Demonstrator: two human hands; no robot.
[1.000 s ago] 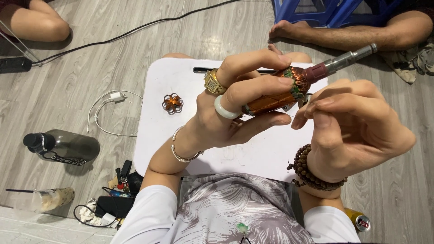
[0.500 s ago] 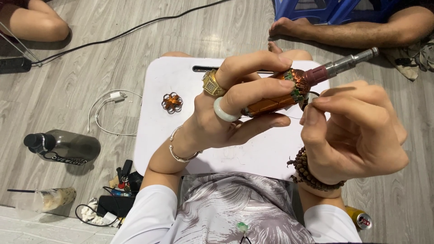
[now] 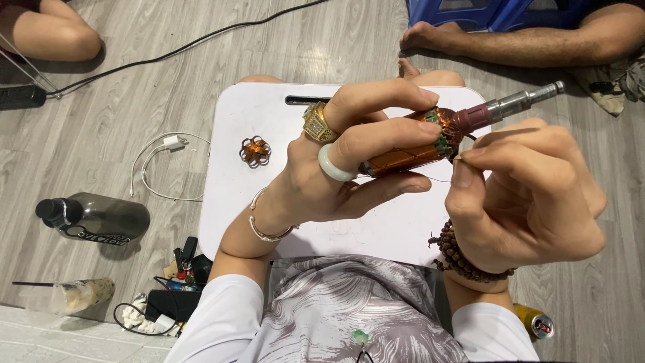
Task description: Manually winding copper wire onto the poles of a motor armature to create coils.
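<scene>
Fingers of the left hand (image 3: 336,171) wrap tight around the copper rod (image 3: 410,151) above the white table (image 3: 235,195), while the right hand (image 3: 531,195) pinches thin wire (image 3: 437,179), probably winding it, needing a steady pull.

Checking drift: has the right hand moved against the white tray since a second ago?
Yes. The right hand dropped slightly toward the white tray's near edge, still pinching at the motor rotor.

I see a dark grey bottle (image 3: 94,218) lying on the floor at my left, with a black label on its side. A yellow and red can (image 3: 535,323) lies by my right elbow. A clear plastic cup (image 3: 70,294) with a straw lies near the bottle.
</scene>
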